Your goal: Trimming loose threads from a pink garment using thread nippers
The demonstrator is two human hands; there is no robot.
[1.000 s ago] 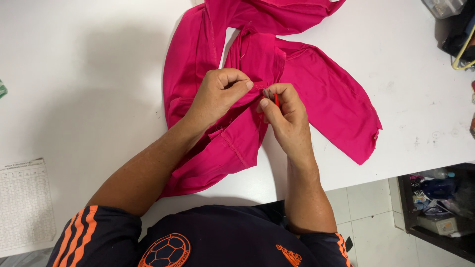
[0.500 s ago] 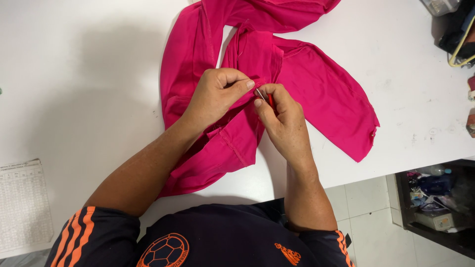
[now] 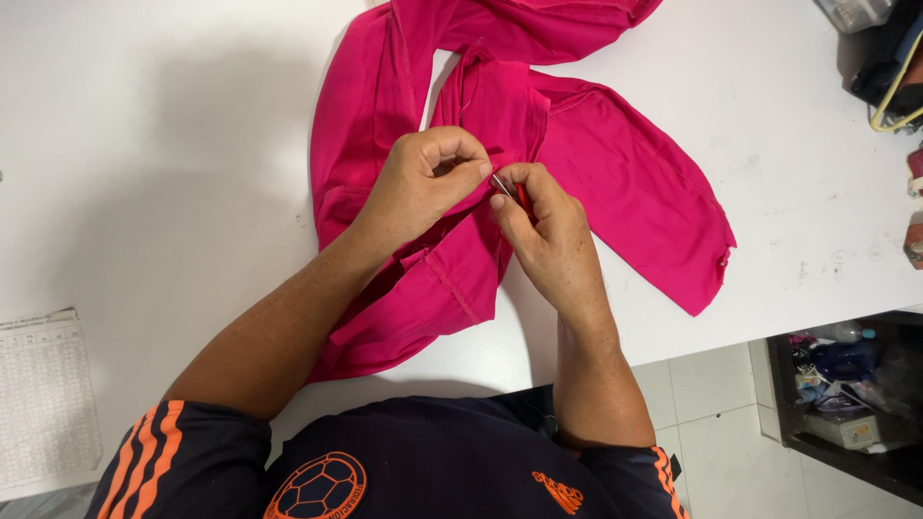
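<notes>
A bright pink garment (image 3: pixel 615 183) lies spread on the white table (image 3: pixel 173 144), with a sleeve reaching toward the right. My left hand (image 3: pixel 423 187) pinches a fold of the pink fabric near the garment's middle. Right beside it, my right hand (image 3: pixel 543 231) grips a small metal tool with a red handle (image 3: pixel 510 190), its tip at the fabric held by my left fingers. The two hands nearly touch over the cloth.
A printed paper sheet (image 3: pixel 43 394) lies at the table's lower left edge. Dark items and a yellow cord (image 3: pixel 889 72) sit at the upper right corner. Below the table's right edge there is tiled floor and a dark shelf holding clutter (image 3: pixel 846 384).
Both hands stayed close together on the fabric with only small finger movements. The small tool's tip now shows between my fingers.
</notes>
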